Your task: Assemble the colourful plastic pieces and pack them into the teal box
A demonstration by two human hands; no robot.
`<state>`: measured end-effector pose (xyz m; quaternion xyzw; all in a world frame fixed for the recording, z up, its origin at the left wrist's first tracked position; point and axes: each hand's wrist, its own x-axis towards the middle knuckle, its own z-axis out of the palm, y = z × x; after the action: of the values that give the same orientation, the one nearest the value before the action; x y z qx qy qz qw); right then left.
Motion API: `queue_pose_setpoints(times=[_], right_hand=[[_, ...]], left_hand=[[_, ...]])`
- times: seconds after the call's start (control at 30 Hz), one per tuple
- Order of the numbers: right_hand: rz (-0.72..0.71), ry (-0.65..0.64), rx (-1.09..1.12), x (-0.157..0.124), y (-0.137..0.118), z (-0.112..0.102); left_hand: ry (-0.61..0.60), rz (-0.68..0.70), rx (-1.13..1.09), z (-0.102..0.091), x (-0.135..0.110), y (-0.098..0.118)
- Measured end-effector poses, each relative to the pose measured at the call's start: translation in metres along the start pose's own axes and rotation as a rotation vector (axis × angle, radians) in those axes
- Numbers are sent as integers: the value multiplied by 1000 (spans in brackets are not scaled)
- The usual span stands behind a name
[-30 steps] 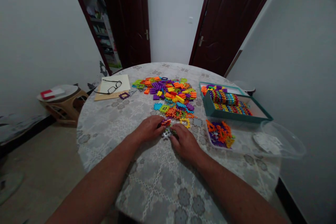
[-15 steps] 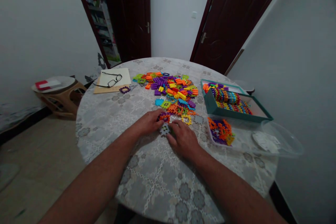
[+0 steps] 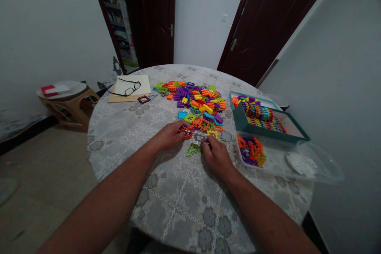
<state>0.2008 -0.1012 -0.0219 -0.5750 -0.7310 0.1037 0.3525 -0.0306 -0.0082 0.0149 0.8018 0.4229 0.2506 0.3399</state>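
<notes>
My left hand [image 3: 169, 135] rests on the round table with its fingers curled on a red and purple interlocking plastic piece [image 3: 187, 130]. Just right of it, my right hand [image 3: 216, 155] lies knuckles up with its fingertips pinching a white piece [image 3: 198, 138]. A green piece [image 3: 193, 150] lies free on the cloth between the two hands. A big pile of colourful plastic pieces [image 3: 196, 101] spreads out just beyond my fingers.
A teal box [image 3: 241, 121] with stacked pieces stands at the right. A clear tray [image 3: 270, 162] with orange and purple pieces sits in front of it. Glasses [image 3: 131, 87] on paper lie at the far left. A stool [image 3: 70, 103] stands left of the table.
My right hand has shifted right and slightly away, which uncovers the green piece on the cloth. The left hand has barely moved. The camera has tilted a little.
</notes>
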Motion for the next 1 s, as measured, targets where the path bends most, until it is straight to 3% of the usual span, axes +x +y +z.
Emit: queue_pose_setpoints(times=[0.13, 0.37, 0.53, 0.77, 1.0], right_hand=[[-24, -18, 50, -2, -4, -3], [-88, 5, 60, 0, -5, -1], [-117, 39, -9, 1, -2, -1], [-69, -90, -251, 4, -8, 1], [-36, -108, -273, 9, -5, 4]], left_hand=[[22, -15, -17, 1, 2, -2], [-94, 71, -91, 1, 1, -6], [-112, 101, -82, 4, 1, -7], [-159, 148, -61, 11, 0, 0], [-112, 76, -47, 15, 0, 4]])
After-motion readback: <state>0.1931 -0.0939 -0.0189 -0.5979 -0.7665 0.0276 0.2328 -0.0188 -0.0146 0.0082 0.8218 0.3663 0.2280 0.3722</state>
